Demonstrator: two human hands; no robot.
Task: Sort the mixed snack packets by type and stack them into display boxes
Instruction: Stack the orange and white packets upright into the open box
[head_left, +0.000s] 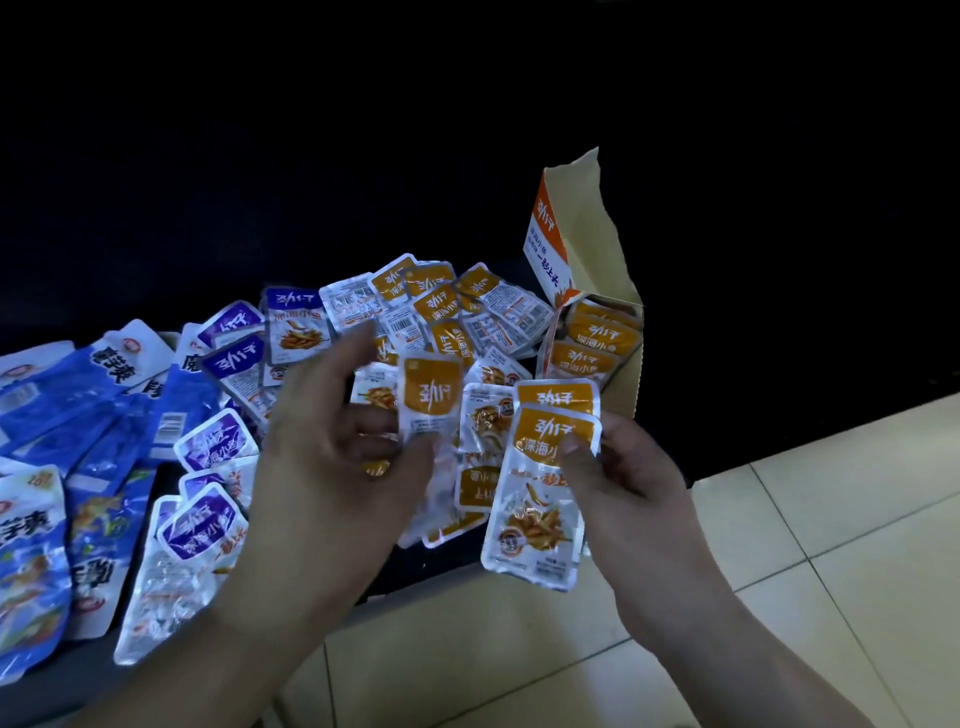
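Note:
My right hand (631, 491) grips two stacked orange-topped snack packets (540, 499), thumb pressed on the front one. My left hand (337, 441) pinches a single orange packet (431, 400) by its lower edge, just left of that stack. Behind both hands lies a loose heap of orange packets (447, 306). An open orange-and-white display box (587, 249) stands at the right with its lid flap up, and several orange packets (597, 338) stand inside it.
Purple-topped packets (218, 441) lie left of my hands. Larger blue snack bags (78, 405) cover the far left. All sit on a dark surface (457, 561) whose front edge meets a pale tiled floor (831, 519) at lower right. The background is black.

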